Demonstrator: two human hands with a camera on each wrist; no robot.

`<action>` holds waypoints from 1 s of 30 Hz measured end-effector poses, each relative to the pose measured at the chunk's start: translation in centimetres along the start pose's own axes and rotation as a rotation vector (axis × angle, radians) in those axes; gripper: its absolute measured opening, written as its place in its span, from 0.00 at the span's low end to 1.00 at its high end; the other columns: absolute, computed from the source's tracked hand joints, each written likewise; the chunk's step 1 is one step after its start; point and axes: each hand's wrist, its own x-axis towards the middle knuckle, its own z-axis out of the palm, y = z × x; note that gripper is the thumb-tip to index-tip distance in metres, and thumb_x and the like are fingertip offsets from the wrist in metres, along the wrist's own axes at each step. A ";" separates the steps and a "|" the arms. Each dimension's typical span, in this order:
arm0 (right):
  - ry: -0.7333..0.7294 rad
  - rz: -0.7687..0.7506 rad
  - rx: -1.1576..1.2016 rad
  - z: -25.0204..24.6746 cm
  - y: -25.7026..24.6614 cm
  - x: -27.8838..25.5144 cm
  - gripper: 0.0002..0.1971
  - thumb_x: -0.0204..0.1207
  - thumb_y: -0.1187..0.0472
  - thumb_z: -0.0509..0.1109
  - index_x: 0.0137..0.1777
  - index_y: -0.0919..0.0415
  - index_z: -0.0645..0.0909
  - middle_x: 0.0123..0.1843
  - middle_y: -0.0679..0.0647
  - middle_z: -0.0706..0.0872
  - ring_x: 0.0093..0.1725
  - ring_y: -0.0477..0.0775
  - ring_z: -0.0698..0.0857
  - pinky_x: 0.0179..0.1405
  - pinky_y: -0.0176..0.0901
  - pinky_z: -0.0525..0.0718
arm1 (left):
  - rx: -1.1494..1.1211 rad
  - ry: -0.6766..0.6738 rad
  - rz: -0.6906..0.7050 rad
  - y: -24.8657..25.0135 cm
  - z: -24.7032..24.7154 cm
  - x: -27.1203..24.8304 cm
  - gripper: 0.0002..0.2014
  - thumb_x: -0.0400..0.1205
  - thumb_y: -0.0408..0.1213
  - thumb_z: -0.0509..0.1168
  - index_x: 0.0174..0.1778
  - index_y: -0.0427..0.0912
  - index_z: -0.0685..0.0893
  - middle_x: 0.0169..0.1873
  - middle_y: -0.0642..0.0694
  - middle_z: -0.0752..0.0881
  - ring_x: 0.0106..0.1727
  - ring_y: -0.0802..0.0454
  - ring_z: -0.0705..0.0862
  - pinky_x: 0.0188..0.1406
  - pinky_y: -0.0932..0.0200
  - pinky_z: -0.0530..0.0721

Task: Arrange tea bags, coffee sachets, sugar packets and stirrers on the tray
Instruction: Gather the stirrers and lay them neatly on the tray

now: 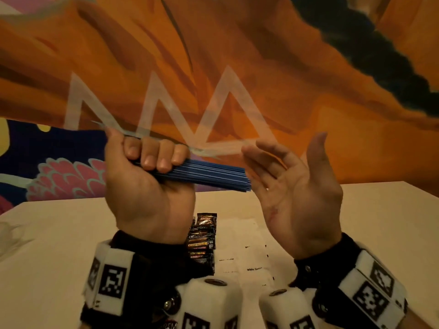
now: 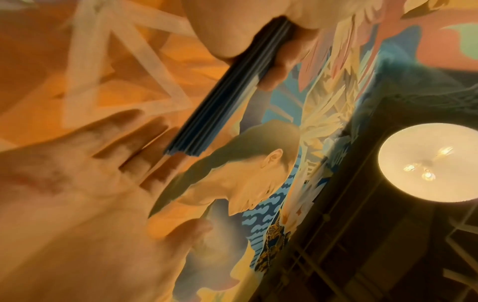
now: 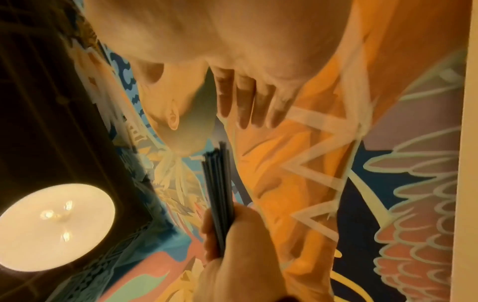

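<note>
Sugar packets [image 1: 247, 262] print blurred; coffee sachets [image 1: 202, 241] partly hidden behind wrist.

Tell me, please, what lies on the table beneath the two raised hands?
A row of dark coffee sachets and white sugar packets on the table. The wrists cover the nearer part, so no tray shows.

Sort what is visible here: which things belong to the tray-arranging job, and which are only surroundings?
Job:
- blue stirrers, bundle gripped in left hand
- coffee sachets, stacked on table
- white sugar packets
- right hand, open at the bundle's end

Surroundings:
- painted wall mural
- ceiling lamp
</note>
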 end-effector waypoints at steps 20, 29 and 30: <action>-0.459 0.213 -1.156 -0.7 -3.2 -0.6 0.18 0.72 0.46 0.75 0.56 0.56 0.79 0.39 0.53 0.88 0.32 0.49 0.87 0.33 0.45 0.86 | 0.279 -0.053 -0.201 -3.6 0.2 -0.4 0.23 0.87 0.49 0.56 0.26 0.45 0.66 0.17 0.52 0.64 0.18 0.57 0.65 0.22 0.63 0.72; -0.214 0.413 -0.825 -2.3 -6.0 -0.9 0.04 0.83 0.63 0.63 0.47 0.61 0.74 0.22 0.45 0.65 0.19 0.43 0.61 0.17 0.33 0.61 | 0.612 -0.313 -0.672 -6.1 -0.1 -1.6 0.31 0.86 0.56 0.52 0.69 0.31 0.76 0.57 0.35 0.84 0.59 0.40 0.83 0.64 0.48 0.81; -0.192 0.441 -0.805 -2.6 -5.9 -1.0 0.03 0.84 0.63 0.63 0.50 0.62 0.74 0.22 0.46 0.64 0.18 0.43 0.61 0.17 0.33 0.61 | 0.666 -0.355 -0.733 -6.4 -0.5 -2.1 0.29 0.86 0.52 0.54 0.72 0.30 0.74 0.63 0.33 0.82 0.62 0.40 0.82 0.65 0.50 0.80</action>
